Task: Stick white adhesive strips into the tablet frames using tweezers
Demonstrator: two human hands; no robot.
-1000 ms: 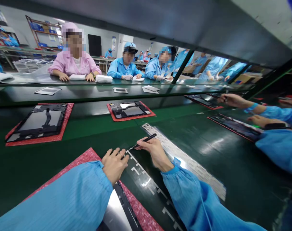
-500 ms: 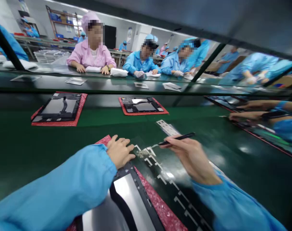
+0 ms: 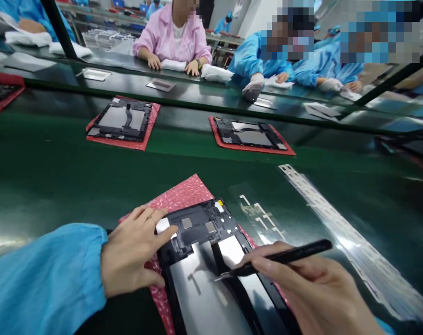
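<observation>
An opened tablet (image 3: pixel 193 293) with a silvery metal plate and a black ribbon cable (image 3: pixel 241 298) lies in front of me on a red bubble-wrap sheet (image 3: pixel 192 190). My left hand (image 3: pixel 137 251) rests on its upper left edge, fingers spread and holding nothing. In my right hand (image 3: pixel 302 279) are black tweezers (image 3: pixel 288 257), their pale tips over the metal plate beside the cable. A small L-shaped mark shows on the plate left of the tips; whether it is a piece or a reflection I cannot tell. A clear sheet with white L-shaped stickers (image 3: pixel 262 218) lies beyond the tablet, partly behind my right hand.
Long strips of cut-out pieces (image 3: pixel 337 228) lie at the right. Two more tablets on red wrap, a left one (image 3: pixel 124 121) and a right one (image 3: pixel 251 135), sit farther back on the green surface (image 3: pixel 57 177). Across a raised ledge, several people handle white cloths.
My left hand has moved left and lower on the tablet. My right hand with the tweezers has come from the sticker sheet to above the tablet. The view has turned left and down.
</observation>
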